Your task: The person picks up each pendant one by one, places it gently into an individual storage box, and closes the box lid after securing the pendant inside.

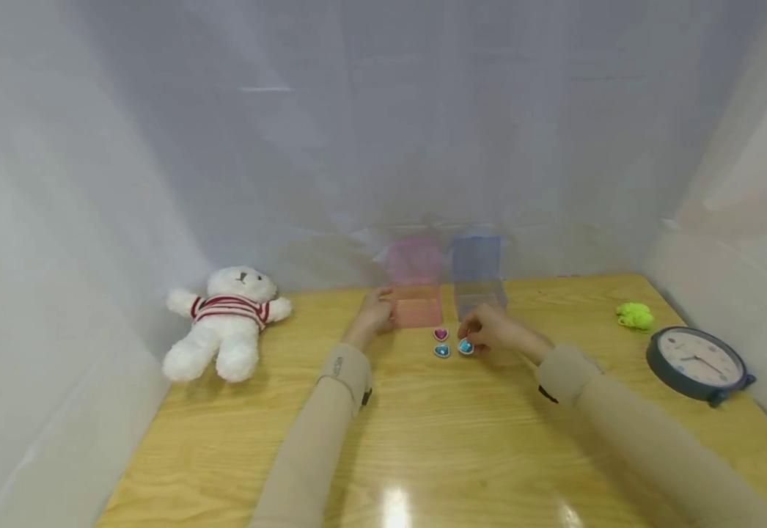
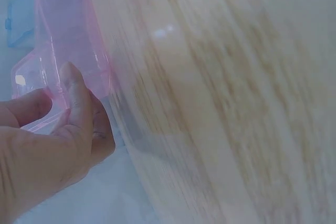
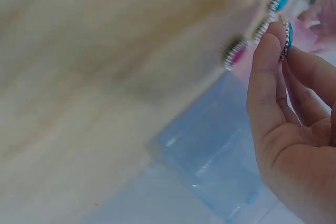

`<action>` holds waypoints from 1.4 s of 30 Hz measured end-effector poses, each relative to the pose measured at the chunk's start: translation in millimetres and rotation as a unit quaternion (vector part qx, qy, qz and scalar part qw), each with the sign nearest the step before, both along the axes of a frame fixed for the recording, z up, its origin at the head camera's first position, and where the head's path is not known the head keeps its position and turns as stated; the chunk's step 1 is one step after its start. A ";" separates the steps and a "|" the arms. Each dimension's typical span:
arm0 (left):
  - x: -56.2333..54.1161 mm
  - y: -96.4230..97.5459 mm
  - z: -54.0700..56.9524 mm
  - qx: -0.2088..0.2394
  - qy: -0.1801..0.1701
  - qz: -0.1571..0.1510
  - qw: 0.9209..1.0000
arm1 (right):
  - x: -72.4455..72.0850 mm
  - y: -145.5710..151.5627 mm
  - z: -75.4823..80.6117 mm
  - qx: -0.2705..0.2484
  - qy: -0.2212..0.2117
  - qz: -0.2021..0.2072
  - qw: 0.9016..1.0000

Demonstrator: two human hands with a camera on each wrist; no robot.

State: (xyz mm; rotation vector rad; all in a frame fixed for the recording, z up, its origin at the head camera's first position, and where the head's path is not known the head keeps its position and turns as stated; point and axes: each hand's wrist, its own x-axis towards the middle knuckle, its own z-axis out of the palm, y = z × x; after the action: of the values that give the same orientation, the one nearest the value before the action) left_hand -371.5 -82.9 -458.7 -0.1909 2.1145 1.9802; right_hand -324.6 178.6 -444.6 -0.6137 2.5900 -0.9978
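With the thumb and fingers of my right hand I pinch a blue gem edged in small silvery beads, held just above the table in front of the clear blue box. A pink gem and another blue gem lie to its left; in the right wrist view my fingertips partly cover one of the gems behind. My left hand grips the left side of the clear pink box, thumb and index finger at its wall. Both boxes stand side by side with lids raised.
A white teddy bear in a striped sweater lies at the left. On the right are a bright yellow-green bundle and a round dark-rimmed clock. A pale curtain hangs behind the wooden table.
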 end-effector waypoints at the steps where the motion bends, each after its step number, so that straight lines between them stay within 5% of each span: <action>1: 0.3 -0.4 0.4 -0.001 -0.001 0.000 1.000 | 1.1 0.8 -3.0 -0.005 -0.008 -0.006 1.000; 6: -0.1 -3.0 0.9 -0.009 -0.005 0.000 1.000 | 4.0 1.2 -12.5 -0.027 -0.016 -0.021 0.999; 14: -3.0 -4.6 1.1 -0.009 -0.009 -0.002 1.000 | 5.3 -0.7 -10.0 0.028 0.063 -0.015 0.998; 25: -5.9 -5.3 0.5 -0.018 -0.007 -0.006 1.000 | -1.8 -6.4 -19.9 0.142 0.232 -0.026 0.962; 42: -2.0 -0.7 0.3 -0.013 -0.008 -0.003 1.000 | -4.5 -9.1 -22.8 0.191 0.237 -0.026 0.952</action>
State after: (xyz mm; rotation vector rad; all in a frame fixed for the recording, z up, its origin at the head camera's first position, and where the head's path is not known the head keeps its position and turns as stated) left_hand -373.5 -83.6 -458.4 -0.2037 2.1293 1.9424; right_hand -329.1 169.5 -467.5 -0.7542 3.1121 -0.3607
